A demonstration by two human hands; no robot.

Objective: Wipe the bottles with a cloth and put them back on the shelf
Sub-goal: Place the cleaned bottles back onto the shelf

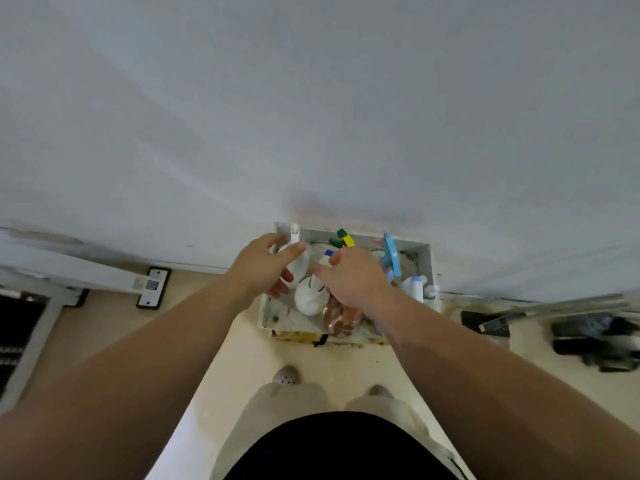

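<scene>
Two hands reach into the shelf (425, 261): the left hand (263, 268) grips a white bottle (300, 268); the hold of the right hand (353, 278) cannot be told. It seems best to lift straight up, sparing the neighbour bottles (310, 296).

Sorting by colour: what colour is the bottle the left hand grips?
The bottle is white; head view.

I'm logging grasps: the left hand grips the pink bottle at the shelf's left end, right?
No. The head view shows the left hand gripping the white pump bottle, not the pink bottle, at the shelf's left end.
</scene>
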